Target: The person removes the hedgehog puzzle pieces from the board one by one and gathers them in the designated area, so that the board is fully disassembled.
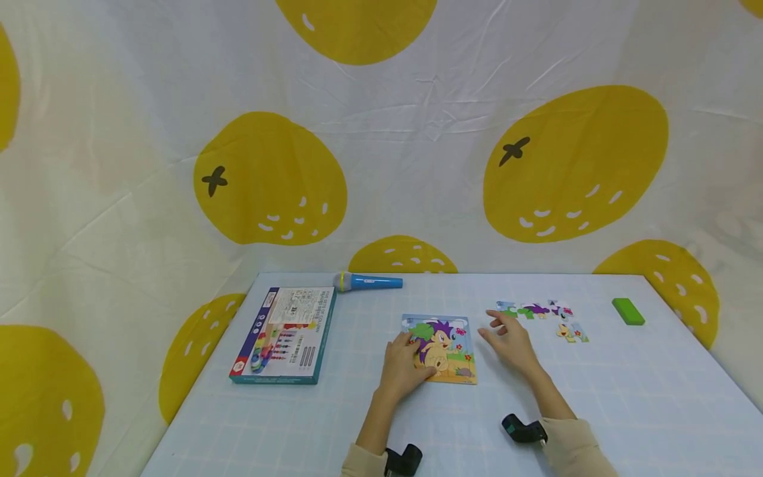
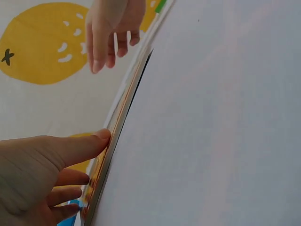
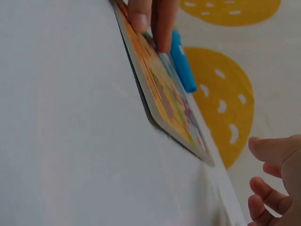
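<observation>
On the table lies a square jigsaw puzzle board (image 1: 456, 368) with a cartoon hedgehog in purple spikes. My left hand (image 1: 401, 366) rests on its left side, thumb on the near edge and fingers spread over the picture. The left wrist view shows that thumb (image 2: 87, 147) straight along the rim. Just right of the board my right hand (image 1: 507, 341) hovers with parted, loosely bent fingers and nothing between them. Loose jigsaw pieces (image 1: 536, 310) lie beyond it in a row, with a small group of pieces (image 1: 572, 332) nearer to me.
A flat boxed set (image 1: 286, 336) lies at the left of the table (image 1: 334, 417). A blue toy microphone (image 1: 369, 282) lies along the back edge. A green block (image 1: 628, 311) sits at the far right. Behind hangs a white cloth with yellow fruit prints.
</observation>
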`<move>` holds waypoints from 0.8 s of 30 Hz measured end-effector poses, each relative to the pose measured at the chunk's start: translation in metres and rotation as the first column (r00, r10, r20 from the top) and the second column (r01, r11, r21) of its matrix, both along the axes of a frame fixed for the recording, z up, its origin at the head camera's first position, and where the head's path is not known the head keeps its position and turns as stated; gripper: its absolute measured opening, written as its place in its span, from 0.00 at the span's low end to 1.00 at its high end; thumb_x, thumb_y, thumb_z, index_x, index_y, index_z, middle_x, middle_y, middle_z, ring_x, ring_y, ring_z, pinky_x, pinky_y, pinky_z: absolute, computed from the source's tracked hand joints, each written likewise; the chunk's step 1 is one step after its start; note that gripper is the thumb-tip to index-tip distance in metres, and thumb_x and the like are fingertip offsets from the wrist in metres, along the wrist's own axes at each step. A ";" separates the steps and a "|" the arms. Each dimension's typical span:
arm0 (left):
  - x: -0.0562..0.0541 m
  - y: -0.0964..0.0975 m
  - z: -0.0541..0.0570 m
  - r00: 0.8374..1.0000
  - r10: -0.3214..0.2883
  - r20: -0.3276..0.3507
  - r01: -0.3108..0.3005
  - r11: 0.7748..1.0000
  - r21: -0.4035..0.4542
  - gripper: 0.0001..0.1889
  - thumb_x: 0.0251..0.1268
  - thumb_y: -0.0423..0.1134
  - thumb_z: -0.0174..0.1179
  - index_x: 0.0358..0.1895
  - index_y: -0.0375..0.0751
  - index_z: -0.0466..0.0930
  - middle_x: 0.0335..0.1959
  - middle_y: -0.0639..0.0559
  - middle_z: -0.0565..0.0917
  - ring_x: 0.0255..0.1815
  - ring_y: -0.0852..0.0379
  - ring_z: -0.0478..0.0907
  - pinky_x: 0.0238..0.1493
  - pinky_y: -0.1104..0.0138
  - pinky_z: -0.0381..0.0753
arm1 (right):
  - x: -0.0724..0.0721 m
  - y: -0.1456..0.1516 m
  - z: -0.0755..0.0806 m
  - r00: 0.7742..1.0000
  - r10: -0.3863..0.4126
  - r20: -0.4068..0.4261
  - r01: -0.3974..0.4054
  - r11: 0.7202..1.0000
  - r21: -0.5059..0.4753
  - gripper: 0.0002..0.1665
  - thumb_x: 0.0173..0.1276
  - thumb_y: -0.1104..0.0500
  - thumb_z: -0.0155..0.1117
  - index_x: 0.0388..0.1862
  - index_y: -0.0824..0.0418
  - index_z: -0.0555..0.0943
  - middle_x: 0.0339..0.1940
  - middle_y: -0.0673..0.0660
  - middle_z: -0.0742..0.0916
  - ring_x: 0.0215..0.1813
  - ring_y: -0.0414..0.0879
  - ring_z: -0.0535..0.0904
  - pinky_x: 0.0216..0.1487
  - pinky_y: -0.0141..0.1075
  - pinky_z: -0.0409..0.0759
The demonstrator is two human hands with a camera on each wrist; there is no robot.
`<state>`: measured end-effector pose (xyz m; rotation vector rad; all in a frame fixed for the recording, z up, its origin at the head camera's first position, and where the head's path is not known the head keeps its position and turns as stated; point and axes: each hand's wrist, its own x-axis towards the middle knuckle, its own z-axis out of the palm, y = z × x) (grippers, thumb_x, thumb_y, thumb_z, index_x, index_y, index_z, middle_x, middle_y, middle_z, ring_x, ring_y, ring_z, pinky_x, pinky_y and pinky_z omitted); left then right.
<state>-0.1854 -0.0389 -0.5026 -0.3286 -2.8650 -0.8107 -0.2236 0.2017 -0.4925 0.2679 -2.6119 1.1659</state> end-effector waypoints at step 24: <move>0.000 -0.009 -0.003 0.999 -0.022 0.038 0.022 1.000 0.011 0.35 0.49 0.54 0.69 0.57 0.32 0.76 0.64 0.39 0.70 0.67 0.41 0.63 0.68 0.48 0.58 | -0.004 -0.067 -0.009 0.975 0.180 0.127 -0.204 0.958 0.204 0.24 0.55 0.51 0.72 0.47 0.63 0.83 0.39 0.58 0.83 0.45 0.55 0.76 0.43 0.55 0.65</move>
